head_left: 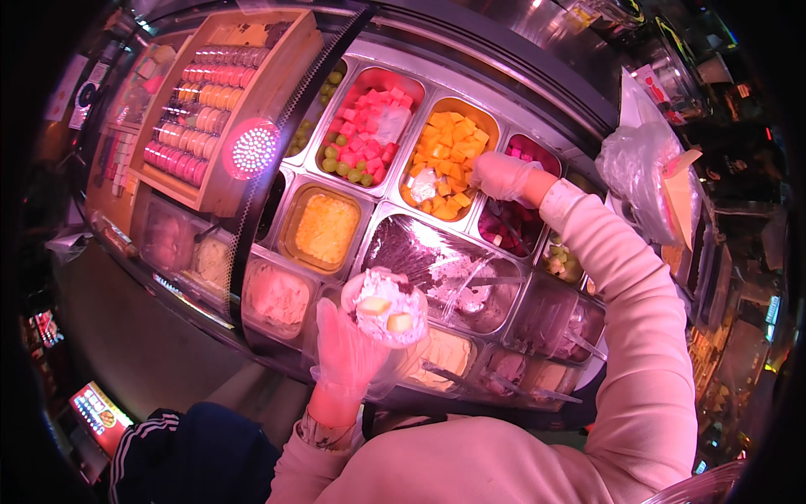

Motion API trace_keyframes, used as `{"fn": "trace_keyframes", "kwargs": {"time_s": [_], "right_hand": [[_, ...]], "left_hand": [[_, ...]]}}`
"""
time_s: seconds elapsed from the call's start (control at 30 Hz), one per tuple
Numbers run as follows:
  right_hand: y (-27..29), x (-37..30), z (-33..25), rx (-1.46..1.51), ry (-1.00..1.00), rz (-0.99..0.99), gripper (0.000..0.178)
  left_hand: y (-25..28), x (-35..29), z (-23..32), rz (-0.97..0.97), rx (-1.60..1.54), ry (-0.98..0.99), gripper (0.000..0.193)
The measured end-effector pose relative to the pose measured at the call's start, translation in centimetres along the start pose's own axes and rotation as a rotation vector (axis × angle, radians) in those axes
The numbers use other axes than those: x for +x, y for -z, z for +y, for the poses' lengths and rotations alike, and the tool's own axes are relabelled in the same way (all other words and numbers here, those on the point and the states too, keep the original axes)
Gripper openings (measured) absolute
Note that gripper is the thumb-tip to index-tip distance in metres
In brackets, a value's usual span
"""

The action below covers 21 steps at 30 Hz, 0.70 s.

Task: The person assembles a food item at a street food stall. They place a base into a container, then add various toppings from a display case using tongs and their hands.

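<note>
My left hand [346, 349], in a clear plastic glove, is wrapped round a cup of ice cream [388, 292]. The pale ice cream carries two yellow fruit chunks, and the cup is held above the front tubs. My right hand [502, 175], also gloved, is at the right edge of a metal pan of orange-yellow fruit cubes [449, 139]. Its fingers are bunched together; what they hold, if anything, is hidden. A spoon [422, 182] rests among the cubes. Left of that pan, another pan holds pink fruit cubes [382, 118] and green grapes [342, 160].
Nearer me are a tub of yellow shredded topping [323, 228], a film-covered pan [395, 252] and several ice cream tubs [275, 296] with scoops. A wooden case of macarons [210, 101] stands behind a dark-edged divider at left. Crumpled plastic bags [642, 172] lie at right.
</note>
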State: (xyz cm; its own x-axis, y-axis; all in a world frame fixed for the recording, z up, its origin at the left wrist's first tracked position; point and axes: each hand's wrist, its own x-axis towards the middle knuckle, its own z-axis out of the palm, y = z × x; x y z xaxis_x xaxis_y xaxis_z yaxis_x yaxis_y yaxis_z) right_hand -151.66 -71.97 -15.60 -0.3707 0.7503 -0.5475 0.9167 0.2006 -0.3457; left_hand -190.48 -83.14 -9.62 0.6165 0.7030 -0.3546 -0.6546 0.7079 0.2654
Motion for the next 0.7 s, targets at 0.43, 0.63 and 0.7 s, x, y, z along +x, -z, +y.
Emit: {"fn": "trace_keyframes", "kwargs": {"time_s": [0.43, 0.63, 0.7], "right_hand": [[-2.8, -6.2, -2.3, 1.177, -0.556, 0.407, 0.016], [-0.1, -10.8, -6.1, 1.202, -0.259, 0.700, 0.021], [-0.7, -11.5, -8.1, 0.666, -0.116, 0.978, 0.023]], "left_hand": [[1.9, 11.6, -1.9, -0.022, -0.211, 0.072, 0.072], [-1.9, 17.6, -4.1, -0.055, -0.066, 0.064, 0.077], [-4.1, 18.5, -4.6, -0.167, -0.072, 0.075, 0.076]]}}
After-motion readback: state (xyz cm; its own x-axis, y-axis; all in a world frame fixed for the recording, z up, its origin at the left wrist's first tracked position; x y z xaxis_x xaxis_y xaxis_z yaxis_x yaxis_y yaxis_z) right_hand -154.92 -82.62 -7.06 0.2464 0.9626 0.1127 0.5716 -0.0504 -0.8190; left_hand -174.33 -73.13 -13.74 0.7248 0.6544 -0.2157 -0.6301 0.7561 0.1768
